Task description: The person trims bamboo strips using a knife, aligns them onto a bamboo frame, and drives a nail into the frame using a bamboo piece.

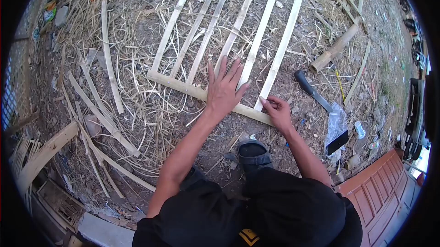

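My left hand (223, 86) lies flat with fingers spread over the bamboo crosspiece (176, 84) and the lower ends of the middle slats. At the crosspiece's right end, my right hand (276, 109) pinches the lower end of the rightmost bamboo slat (283, 48) between thumb and fingers. Several pale slats, among them one at the left (176, 20), run upward from the crosspiece, side by side with gaps between them. To the right of my right hand, a large knife with a black handle (303, 82) rests on the ground, its blade tip by a clear plastic bag (337, 121).
A bamboo tube (337, 48) lies at the upper right. Near the bag are a black phone (338, 143) and a plastic cup (360, 130). Loose strips (110, 54) and shavings litter the left. A brown panelled door (376, 187) lies lower right, a concrete block (103, 231) lower left.
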A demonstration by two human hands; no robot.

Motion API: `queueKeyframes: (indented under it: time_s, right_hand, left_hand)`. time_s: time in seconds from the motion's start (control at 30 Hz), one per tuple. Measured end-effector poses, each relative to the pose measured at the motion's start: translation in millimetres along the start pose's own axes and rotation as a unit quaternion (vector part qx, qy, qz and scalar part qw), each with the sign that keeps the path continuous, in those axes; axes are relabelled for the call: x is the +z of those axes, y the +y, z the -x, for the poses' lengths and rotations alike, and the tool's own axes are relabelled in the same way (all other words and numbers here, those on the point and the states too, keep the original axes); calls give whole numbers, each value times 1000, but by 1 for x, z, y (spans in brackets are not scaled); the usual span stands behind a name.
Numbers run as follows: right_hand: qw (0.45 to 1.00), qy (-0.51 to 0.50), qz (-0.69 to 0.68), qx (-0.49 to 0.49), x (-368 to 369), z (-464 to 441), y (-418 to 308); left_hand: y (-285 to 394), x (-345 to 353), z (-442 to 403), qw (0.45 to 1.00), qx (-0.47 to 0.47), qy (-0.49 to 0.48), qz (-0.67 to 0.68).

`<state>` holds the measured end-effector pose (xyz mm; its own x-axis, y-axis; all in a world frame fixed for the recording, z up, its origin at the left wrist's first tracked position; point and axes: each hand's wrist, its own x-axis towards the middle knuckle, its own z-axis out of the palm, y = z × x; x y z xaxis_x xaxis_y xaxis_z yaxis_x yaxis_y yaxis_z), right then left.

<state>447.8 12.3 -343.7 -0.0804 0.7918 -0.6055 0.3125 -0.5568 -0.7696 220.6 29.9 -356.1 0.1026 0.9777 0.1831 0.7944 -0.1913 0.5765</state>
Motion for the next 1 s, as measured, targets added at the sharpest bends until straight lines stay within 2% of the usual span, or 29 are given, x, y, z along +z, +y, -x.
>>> queueKeyframes:
  time_s: [0.07, 0.5, 0.83, 1.0]
  right_hand:
    - [1000, -3, 0, -3, -1, -1, 1]
    - [1000, -6, 3, -4, -1, -3, 3]
    - [1000, -2, 0, -9, 0, 0, 0]
    - [1000, 4, 1, -18, 1, 0, 3]
  left_hand:
    - [9, 7, 4, 999, 2, -38, -19]
    - [2, 5, 3, 997, 5, -76, -4]
    - [7, 12, 6, 997, 9, -58, -57]
    - [11, 5, 6, 997, -35, -30, -56]
